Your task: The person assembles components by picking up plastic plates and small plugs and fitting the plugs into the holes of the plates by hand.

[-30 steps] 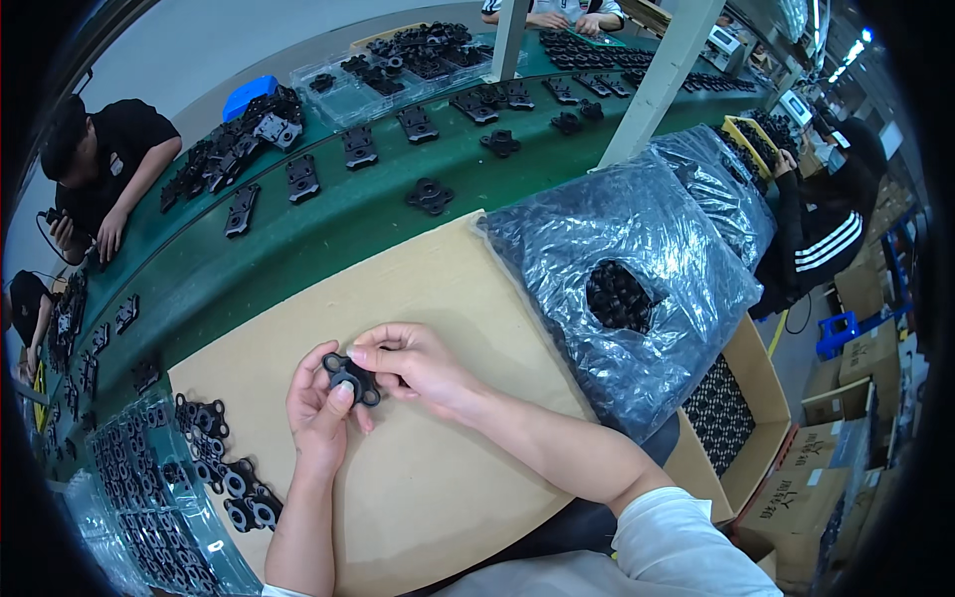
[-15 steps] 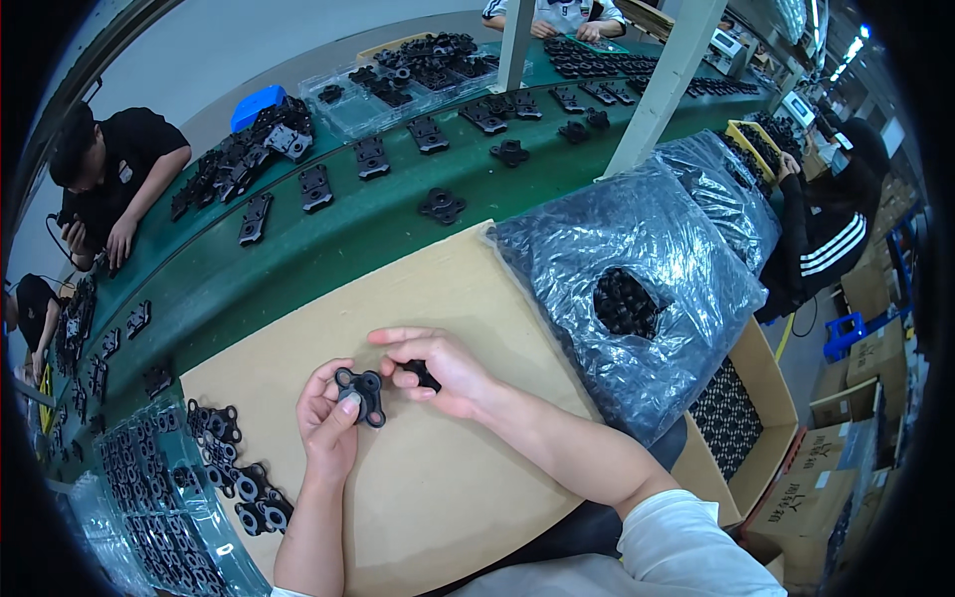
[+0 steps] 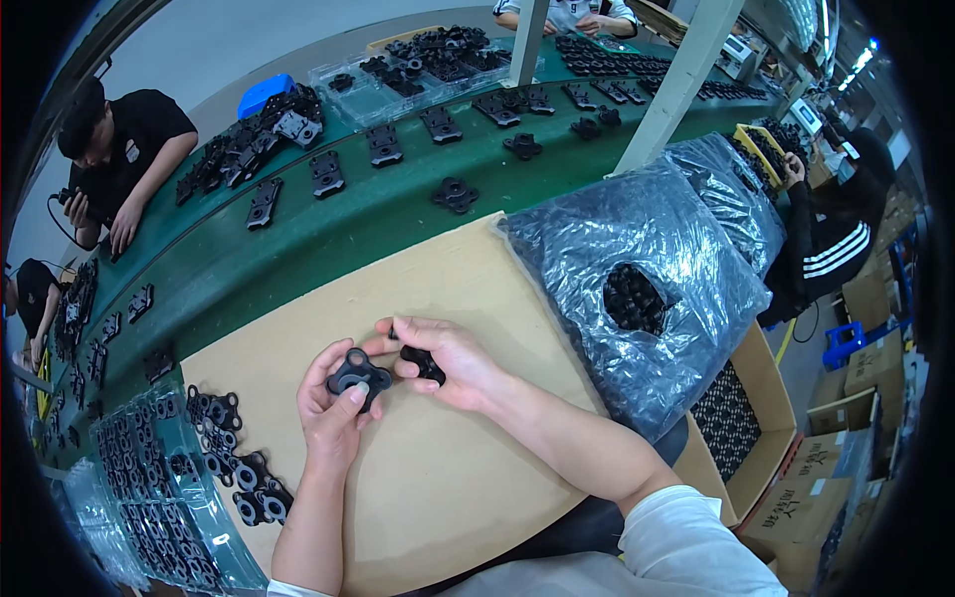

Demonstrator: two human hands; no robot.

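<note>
My left hand (image 3: 333, 423) grips a black lobed plastic part (image 3: 348, 370) with round holes, its broad face tilted up and the thumb on it. Just right of it, my right hand (image 3: 468, 368) has several small black pieces (image 3: 426, 366) tucked in its curled fingers. At its thumb and index fingertips shows a tiny dark piece (image 3: 393, 332), too small to name. Both hands hover over a tan board (image 3: 468, 478). Similar lobed parts with grey rings (image 3: 249, 478) lie at the board's left edge.
A clear plastic bag (image 3: 557, 249) of black parts, torn open, lies to the right, above a carton (image 3: 766, 468). Ahead runs a green conveyor belt (image 3: 368, 234) carrying black parts. Plastic trays (image 3: 214, 507) of parts stand at left. A pale post (image 3: 676, 95) rises beyond; co-workers sit around.
The lobed part has turned in my left hand to show more of its broad face. My right thumb and index finger have come together near it. The whole view has shifted slightly.
</note>
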